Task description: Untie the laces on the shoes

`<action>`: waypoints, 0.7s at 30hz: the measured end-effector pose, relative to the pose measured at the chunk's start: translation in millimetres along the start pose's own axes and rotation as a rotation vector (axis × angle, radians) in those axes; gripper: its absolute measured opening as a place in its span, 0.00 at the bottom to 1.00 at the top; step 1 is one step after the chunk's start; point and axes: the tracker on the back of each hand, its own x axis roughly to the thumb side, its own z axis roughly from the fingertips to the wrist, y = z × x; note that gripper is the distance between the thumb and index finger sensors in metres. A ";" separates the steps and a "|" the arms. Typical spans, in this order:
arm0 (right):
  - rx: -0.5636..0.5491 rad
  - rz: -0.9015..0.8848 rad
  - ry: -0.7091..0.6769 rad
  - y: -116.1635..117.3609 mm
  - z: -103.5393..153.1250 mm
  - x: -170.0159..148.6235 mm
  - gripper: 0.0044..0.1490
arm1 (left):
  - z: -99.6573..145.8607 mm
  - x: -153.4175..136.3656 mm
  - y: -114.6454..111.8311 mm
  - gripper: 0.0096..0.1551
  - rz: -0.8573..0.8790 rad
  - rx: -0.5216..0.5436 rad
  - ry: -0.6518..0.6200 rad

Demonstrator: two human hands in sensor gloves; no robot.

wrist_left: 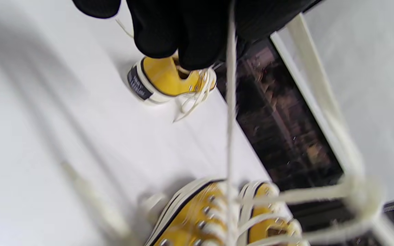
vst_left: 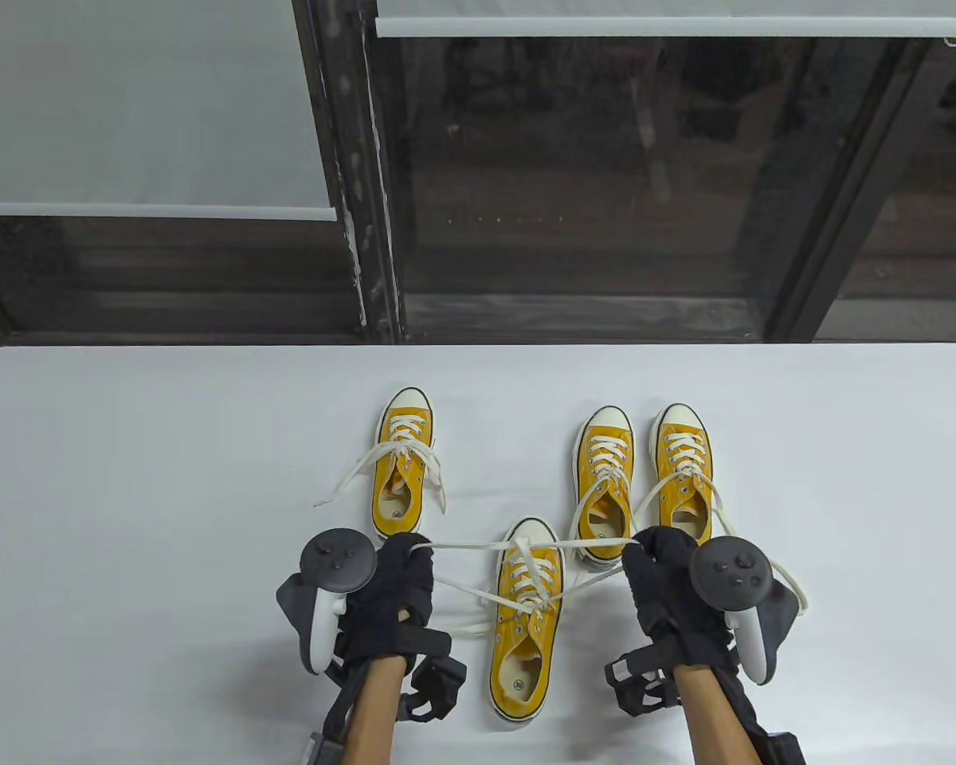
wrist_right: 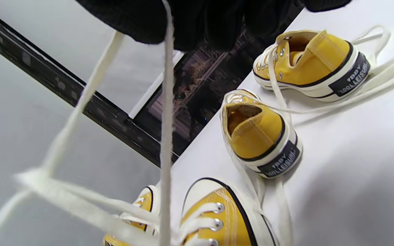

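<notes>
Four yellow low-top sneakers with white laces stand on the white table (vst_left: 127,478). The front shoe (vst_left: 526,629) lies between my hands. My left hand (vst_left: 416,550) pinches one lace strand and my right hand (vst_left: 644,548) pinches another. The lace (vst_left: 478,547) is stretched taut between them, and a knot (vst_left: 522,545) hangs above the shoe's toe. In the left wrist view my gloved fingers (wrist_left: 183,37) grip a strand (wrist_left: 231,119). The right wrist view shows my fingers (wrist_right: 190,20) around a strand (wrist_right: 166,102), with the front shoe's toe (wrist_right: 217,212) below.
One sneaker (vst_left: 403,470) with loose laces stands at the back left. A pair (vst_left: 605,486) (vst_left: 685,470) stands at the back right, its laces trailing toward my right hand. Dark window frames rise beyond the table's far edge (vst_left: 478,347).
</notes>
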 end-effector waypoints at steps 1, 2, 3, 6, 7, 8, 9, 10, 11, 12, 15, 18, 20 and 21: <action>-0.017 -0.004 -0.008 -4.2 0.2 0.3 0.21 | 1.0 -1.3 6.2 0.21 0.016 0.014 -0.004; -0.021 -0.016 -0.014 -6.7 0.6 0.4 0.21 | 1.8 -2.4 10.0 0.22 0.031 0.023 -0.004; -0.029 -0.043 -0.022 -11.0 1.7 0.8 0.21 | 3.2 -4.2 16.2 0.22 0.059 0.043 -0.001; -0.082 -0.067 -0.035 -20.1 5.5 2.6 0.21 | 4.9 -7.7 27.9 0.22 0.094 0.064 0.005; -0.110 -0.060 -0.036 -23.2 7.1 3.4 0.21 | 5.5 -9.3 32.3 0.22 0.117 0.071 0.008; -0.136 -0.054 -0.034 -25.6 8.6 3.8 0.21 | 6.2 -11.0 35.7 0.23 0.137 0.073 0.013; -0.148 -0.055 -0.034 -27.0 9.2 4.0 0.22 | 6.8 -12.3 37.8 0.23 0.148 0.085 0.018; -0.159 -0.060 -0.031 -29.3 10.0 4.1 0.22 | 7.1 -14.1 41.1 0.23 0.143 0.107 0.033; -0.166 -0.071 -0.031 -32.1 10.3 4.2 0.23 | 7.2 -16.1 43.9 0.24 0.130 0.115 0.042; -0.168 -0.078 -0.027 -34.2 10.6 4.0 0.23 | 7.3 -17.0 45.0 0.24 0.128 0.122 0.048; -0.186 -0.095 0.007 -43.6 11.5 1.9 0.22 | 5.0 -21.8 49.4 0.24 0.060 0.152 0.107; -0.206 -0.079 0.073 -50.8 8.9 -6.4 0.22 | 0.9 -30.6 51.7 0.25 0.019 0.171 0.177; -0.166 0.017 0.153 -53.4 5.0 -14.2 0.34 | -1.1 -35.5 53.8 0.32 -0.020 0.182 0.220; -0.121 0.082 0.187 -54.6 2.3 -18.9 0.44 | -1.5 -36.7 55.1 0.37 -0.048 0.187 0.235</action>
